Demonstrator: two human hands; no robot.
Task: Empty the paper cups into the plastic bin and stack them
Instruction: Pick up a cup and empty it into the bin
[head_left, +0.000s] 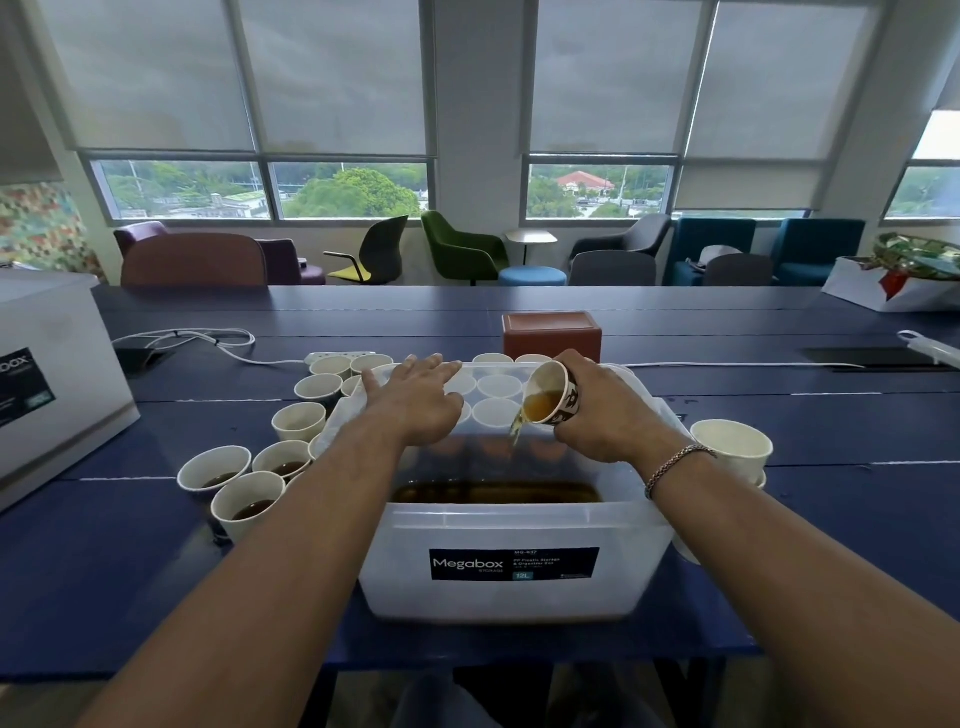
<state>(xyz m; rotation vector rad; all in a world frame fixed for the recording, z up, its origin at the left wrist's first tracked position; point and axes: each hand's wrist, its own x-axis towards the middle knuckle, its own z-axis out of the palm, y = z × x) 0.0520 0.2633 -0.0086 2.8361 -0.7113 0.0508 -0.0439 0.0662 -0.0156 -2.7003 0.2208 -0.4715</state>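
Roughly midway, by my judgement. With the bin (395, 566) as the dial's centre and the person at 6 o'clock, it stands at the near edge of the worktop (156, 597). A shallow pool of brown liquid (493, 491) already lies across its bottom.

At 3 o'clock, just beside the bin's wall, is a stack (730, 448) of white empties – how many are nested I cannot tell.

Over the bin, toward 1 o'clock, the right grip (602, 415) is clenched round a patterned cup (555, 396). The cup is tipped mouth-down to the left, and a thin brown stream falls from its lip into the bin. The cup is not yet drained.

The left grip (418, 397) is released, fingers straight, holding nothing. It reaches over the far-left rim at 11 o'clock; contact is unclear.

From 8 to 10 o'clock stand full cups (244, 501) with dark liquid showing in the nearest ones. More cups (491, 358) line 12 o'clock, their contents hidden – some show only through the bin's far wall.

So many cups are left to pour out and stack.
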